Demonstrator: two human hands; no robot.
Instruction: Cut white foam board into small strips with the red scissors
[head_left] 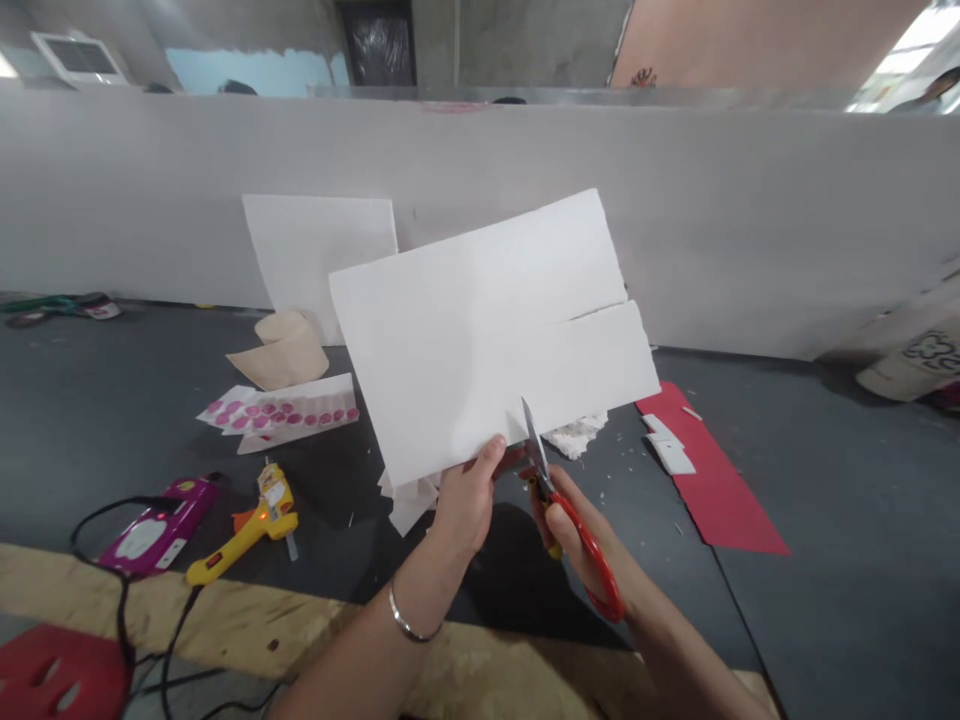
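My left hand point(466, 497) pinches the lower edge of a large white sheet point(480, 330) and holds it up over the dark table, tilted. A slit runs in from the sheet's right edge. My right hand point(570, 525) grips red-handled scissors point(559, 500); their blades point up and bite into the sheet's bottom edge just right of my left thumb. A silver bangle sits on my left wrist.
A yellow glue gun point(247, 525) and a pink box point(154, 525) lie at left with black cables. Pink-dotted paper point(281, 412), a tan tape roll point(285, 348), a red sheet point(712, 480) with white scraps, another white sheet point(319, 245) against the grey wall. A red stool point(52, 675) stands bottom left.
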